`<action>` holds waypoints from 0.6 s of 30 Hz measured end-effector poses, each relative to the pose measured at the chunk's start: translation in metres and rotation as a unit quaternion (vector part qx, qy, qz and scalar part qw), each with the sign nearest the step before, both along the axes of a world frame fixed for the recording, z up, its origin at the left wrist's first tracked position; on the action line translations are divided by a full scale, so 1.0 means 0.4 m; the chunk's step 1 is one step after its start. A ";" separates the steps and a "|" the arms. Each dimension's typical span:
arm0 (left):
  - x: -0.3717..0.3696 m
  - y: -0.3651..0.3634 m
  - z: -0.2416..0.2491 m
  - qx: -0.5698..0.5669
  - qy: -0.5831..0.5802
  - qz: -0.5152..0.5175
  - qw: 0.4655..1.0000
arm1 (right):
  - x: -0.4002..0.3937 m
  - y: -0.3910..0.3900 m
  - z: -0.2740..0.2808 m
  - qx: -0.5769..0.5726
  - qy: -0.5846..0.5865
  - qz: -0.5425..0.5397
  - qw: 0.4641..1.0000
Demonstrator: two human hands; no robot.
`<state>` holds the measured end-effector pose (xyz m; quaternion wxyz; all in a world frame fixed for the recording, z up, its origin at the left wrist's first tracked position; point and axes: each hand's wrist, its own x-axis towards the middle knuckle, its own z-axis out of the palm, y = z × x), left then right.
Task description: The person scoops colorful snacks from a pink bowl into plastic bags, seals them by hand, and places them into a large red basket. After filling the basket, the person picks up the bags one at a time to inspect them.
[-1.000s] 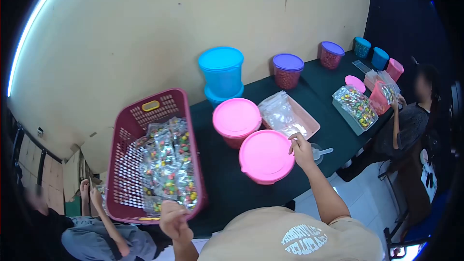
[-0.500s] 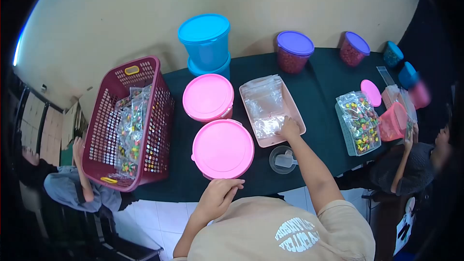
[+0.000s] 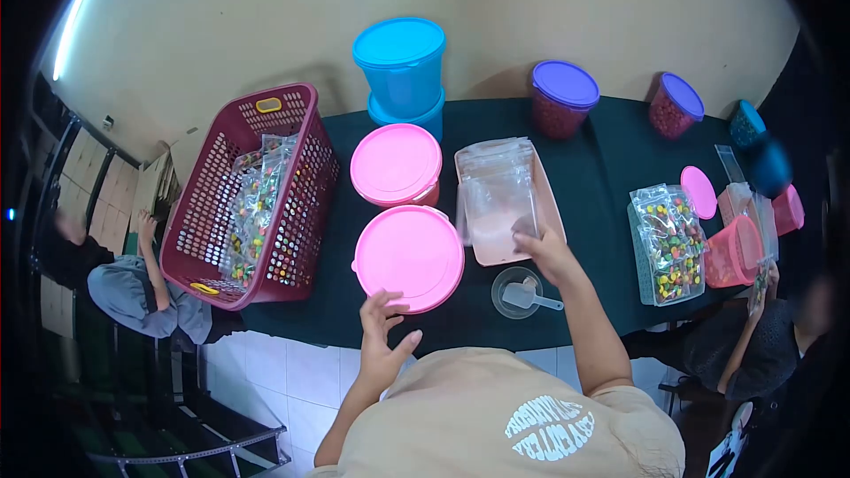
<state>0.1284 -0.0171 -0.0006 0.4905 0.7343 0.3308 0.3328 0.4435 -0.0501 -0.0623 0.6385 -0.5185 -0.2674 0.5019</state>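
In the head view, the clear bags (image 3: pixel 498 195) are lying in a pink tray (image 3: pixel 547 204), with their long axis running from the wall side towards the wearer. The right hand (image 3: pixel 551 252) is placed at their near right corner and is much the nearer of the two; the bags are set forward and to the left of its fingertips. Its fingers are bent in close to the thumb, but whether any plastic is pinched cannot be told. The left hand (image 3: pixel 382 350) is held with fingers spread and thumb apart, the fingers being over the near rim of the front pink lid (image 3: pixel 407 257); contact cannot be confirmed. A scoop (image 3: pixel 518 295) is rested in a clear bowl (image 3: pixel 517 316), just beside the right hand.

Compared with the earlier frame, the bags are shifted past the tray's left edge, and the left hand's fingers are opened.
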 end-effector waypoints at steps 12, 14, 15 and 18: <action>0.103 0.027 0.052 -0.255 -0.141 -0.037 0.956 | -0.158 -0.142 0.135 0.076 0.132 0.101 0.983; 0.106 0.028 0.051 -0.236 -0.145 -0.018 0.961 | -0.146 -0.154 0.129 0.080 0.207 0.056 0.974; 0.100 0.033 0.044 -0.216 -0.142 -0.017 0.966 | -0.137 -0.157 0.125 0.071 0.132 0.007 0.989; 0.104 0.028 0.054 -0.205 -0.141 -0.004 0.968 | -0.130 -0.158 0.117 0.034 -0.021 -0.060 0.997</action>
